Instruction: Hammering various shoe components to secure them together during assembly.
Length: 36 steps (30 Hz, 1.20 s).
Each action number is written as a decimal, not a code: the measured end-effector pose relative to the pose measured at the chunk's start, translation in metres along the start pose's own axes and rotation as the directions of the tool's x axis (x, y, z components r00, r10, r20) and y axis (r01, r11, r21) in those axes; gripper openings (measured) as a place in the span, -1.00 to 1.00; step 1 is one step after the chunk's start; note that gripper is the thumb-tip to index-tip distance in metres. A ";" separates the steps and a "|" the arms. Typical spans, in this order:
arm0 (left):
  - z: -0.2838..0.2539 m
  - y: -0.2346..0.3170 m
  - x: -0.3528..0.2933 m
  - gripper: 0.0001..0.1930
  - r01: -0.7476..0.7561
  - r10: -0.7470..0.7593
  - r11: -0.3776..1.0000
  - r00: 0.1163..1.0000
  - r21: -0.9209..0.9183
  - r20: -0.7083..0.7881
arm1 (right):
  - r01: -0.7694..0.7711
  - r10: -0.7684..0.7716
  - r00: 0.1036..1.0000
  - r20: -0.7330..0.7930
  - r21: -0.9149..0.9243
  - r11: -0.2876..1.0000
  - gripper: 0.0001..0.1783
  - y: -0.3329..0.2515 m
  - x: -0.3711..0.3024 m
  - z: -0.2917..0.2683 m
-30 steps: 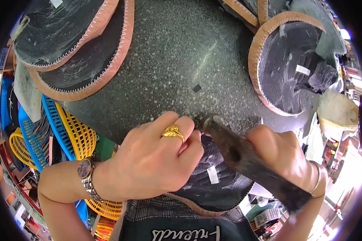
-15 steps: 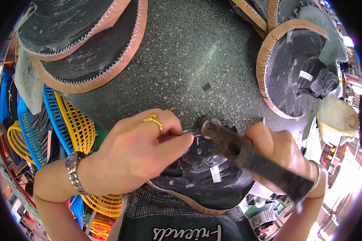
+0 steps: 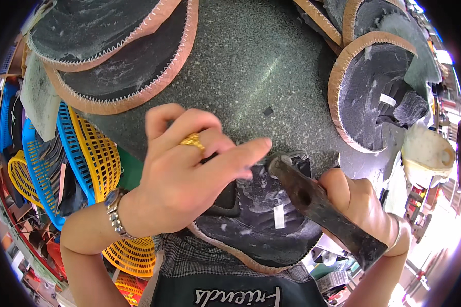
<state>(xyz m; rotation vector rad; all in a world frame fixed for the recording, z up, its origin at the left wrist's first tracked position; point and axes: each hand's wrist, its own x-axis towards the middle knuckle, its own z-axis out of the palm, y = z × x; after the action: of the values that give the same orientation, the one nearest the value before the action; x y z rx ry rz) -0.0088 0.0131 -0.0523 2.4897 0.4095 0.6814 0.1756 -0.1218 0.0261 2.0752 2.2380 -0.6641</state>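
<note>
My right hand (image 3: 351,199) is closed round a dark metal hammer (image 3: 338,220); its handle is hidden by the hand. The hammer's round face rests on or just over the upper edge of a black curved piece (image 3: 271,240), which looks like a shoe upper. A tan border, zigzag-stitched, runs along its lower rim, and a white label sits on it. Over the left part of this piece is my left hand (image 3: 184,163), its index finger stretched toward the hammer face and its other fingers bent and apart. Nothing shows in it.
Similar black pieces with tan stitched edges lie at the upper left (image 3: 123,77) and upper right (image 3: 369,97) of the speckled grey worktop (image 3: 246,61). A small dark scrap (image 3: 268,111) lies mid-table. Blue and yellow baskets (image 3: 92,148) stand left; a whitish container (image 3: 427,153) is right.
My left hand has come off the piece's upper edge, its fingers spreading and its index reaching right. The hammer face has shifted slightly right and down along the piece.
</note>
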 end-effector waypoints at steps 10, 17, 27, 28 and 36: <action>0.002 -0.005 -0.015 -0.67 -0.052 0.063 0.979 0.997 0.196 -0.050 | -0.273 0.230 0.952 0.204 0.218 0.937 -0.70 -0.004 0.011 -0.030; -0.006 0.002 -0.014 -0.68 -0.017 0.011 0.992 0.999 0.122 0.049 | -0.210 0.196 0.974 0.112 0.142 0.967 -0.72 -0.005 0.021 -0.023; 0.006 0.006 -0.021 -0.67 0.169 -0.166 0.985 0.983 0.041 -0.076 | -0.096 0.090 0.995 0.038 0.167 0.981 -0.79 -0.005 0.022 -0.010; 0.007 0.009 -0.022 -0.67 0.191 -0.186 0.981 0.978 0.040 -0.097 | -0.087 0.082 0.996 0.037 0.168 0.982 -0.79 -0.001 0.020 -0.007; 0.015 0.021 -0.032 -0.66 0.159 -0.134 0.973 0.979 0.169 -0.151 | 0.052 -0.052 0.999 0.002 -0.031 0.998 -0.80 -0.001 0.021 -0.009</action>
<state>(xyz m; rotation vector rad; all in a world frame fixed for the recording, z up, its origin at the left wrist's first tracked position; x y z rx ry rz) -0.0241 -0.0235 -0.0645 2.5557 0.7301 0.7904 0.1743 -0.0991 0.0282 2.0084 2.2938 -0.6296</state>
